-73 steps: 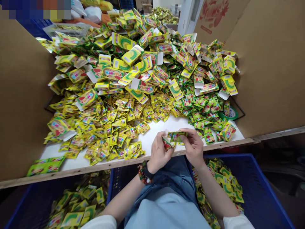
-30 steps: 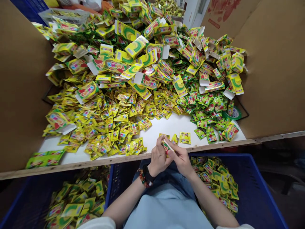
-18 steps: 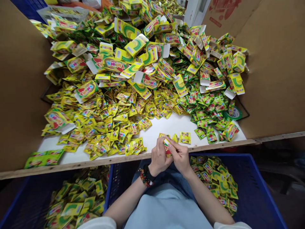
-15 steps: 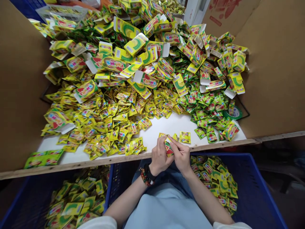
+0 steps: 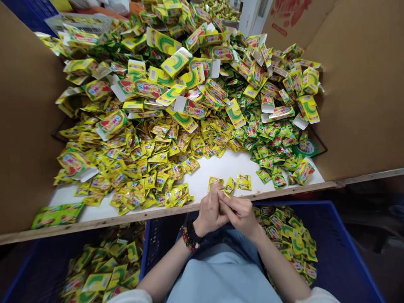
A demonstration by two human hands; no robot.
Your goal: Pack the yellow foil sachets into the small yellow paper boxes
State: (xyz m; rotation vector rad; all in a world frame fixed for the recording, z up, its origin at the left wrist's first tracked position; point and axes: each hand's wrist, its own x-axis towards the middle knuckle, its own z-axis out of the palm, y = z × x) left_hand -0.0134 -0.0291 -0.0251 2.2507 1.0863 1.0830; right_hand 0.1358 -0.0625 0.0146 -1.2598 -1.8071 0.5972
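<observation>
Close together at the table's front edge, my left hand [image 5: 210, 213] and my right hand [image 5: 242, 215] are closed around a small yellow carton [image 5: 226, 194]. Fingers cover nearly all of it, leaving a thin yellow edge in sight. Just beyond my fingertips lie a yellow sachet [image 5: 216, 181], partly behind my left fingers, and a second, tilted sachet [image 5: 229, 185]. A flat pair of joined yellow sachets [image 5: 244, 182] rests a little to the right on the white tabletop [image 5: 202, 185].
Yellow sachets [image 5: 151, 155] heap at left, green sachets [image 5: 268, 143] at right, with printed cartons [image 5: 176, 61] piled behind. Cardboard walls [image 5: 362, 92] flank the table. Below its wooden edge [image 5: 126, 219], blue crates [image 5: 341, 240] hold filled-looking cartons. A green tape roll [image 5: 311, 148] lies right.
My right hand has turned over the carton, so its printed red and green face is now hidden. Both hands stay together, and the view has shifted slightly.
</observation>
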